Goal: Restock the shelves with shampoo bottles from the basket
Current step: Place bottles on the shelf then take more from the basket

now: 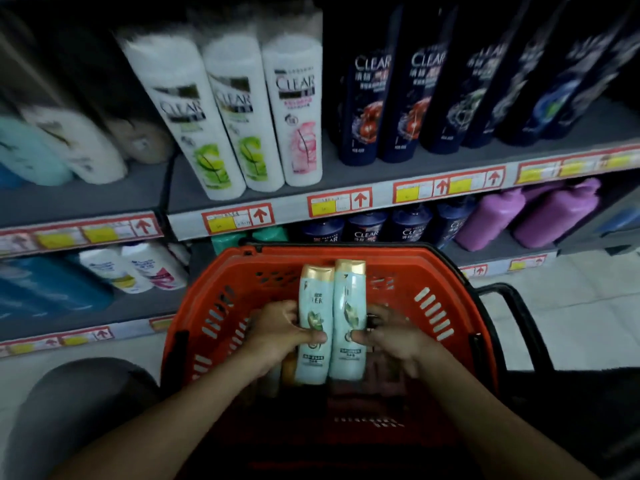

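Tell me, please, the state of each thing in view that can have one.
Left hand: grips the left bottle.
Right hand: grips the right bottle.
Left bottle: capped, held over the basket.
Right bottle: capped, held beside the left bottle.
Basket: handle folded down; more bottles inside.
White bottles: upright on the shelf.

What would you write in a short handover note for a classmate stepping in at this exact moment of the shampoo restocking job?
Left hand: grips the left pale-green bottle.
Right hand: grips the right pale-green bottle.
Both bottles, gold caps pointing away, are side by side over the red basket; more bottles lie dimly beneath.
Done: two bottles picked up; neither shelved yet.
Left: find their spot; none on the shelves visibly matches. Shelve them, then empty the basket.
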Motion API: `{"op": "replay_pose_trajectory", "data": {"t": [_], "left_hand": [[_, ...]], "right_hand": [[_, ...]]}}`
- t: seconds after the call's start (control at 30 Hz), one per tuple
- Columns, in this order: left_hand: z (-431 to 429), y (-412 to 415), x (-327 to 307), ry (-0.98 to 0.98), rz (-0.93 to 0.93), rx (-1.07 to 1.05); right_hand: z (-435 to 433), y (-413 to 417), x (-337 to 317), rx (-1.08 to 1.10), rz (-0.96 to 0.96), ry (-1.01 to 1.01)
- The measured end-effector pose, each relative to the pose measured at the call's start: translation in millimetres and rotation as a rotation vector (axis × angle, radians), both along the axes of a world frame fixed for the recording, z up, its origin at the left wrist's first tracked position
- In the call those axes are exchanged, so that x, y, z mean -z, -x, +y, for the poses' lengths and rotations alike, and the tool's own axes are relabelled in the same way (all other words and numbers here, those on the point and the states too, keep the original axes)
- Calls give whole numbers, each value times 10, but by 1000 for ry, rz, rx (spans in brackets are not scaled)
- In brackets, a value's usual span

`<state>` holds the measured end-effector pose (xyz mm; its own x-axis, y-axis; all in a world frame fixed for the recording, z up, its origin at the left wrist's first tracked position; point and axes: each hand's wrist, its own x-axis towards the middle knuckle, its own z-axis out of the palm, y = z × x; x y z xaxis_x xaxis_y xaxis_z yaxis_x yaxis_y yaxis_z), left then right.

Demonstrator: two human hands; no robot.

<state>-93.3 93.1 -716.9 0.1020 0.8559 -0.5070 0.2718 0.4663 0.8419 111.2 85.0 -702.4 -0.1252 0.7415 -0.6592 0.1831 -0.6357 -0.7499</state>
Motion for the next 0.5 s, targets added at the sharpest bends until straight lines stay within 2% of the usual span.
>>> {"op": "replay_pose_trajectory", "data": {"t": [0.27,0.5], "left_hand": [[116,259,-1443,-368,-89,-52],[317,389,-2691,-640,-70,-95]], "right_hand": [[97,166,-1303,-56,119,-285],[285,324,-2512,-84,146,-577]]}}
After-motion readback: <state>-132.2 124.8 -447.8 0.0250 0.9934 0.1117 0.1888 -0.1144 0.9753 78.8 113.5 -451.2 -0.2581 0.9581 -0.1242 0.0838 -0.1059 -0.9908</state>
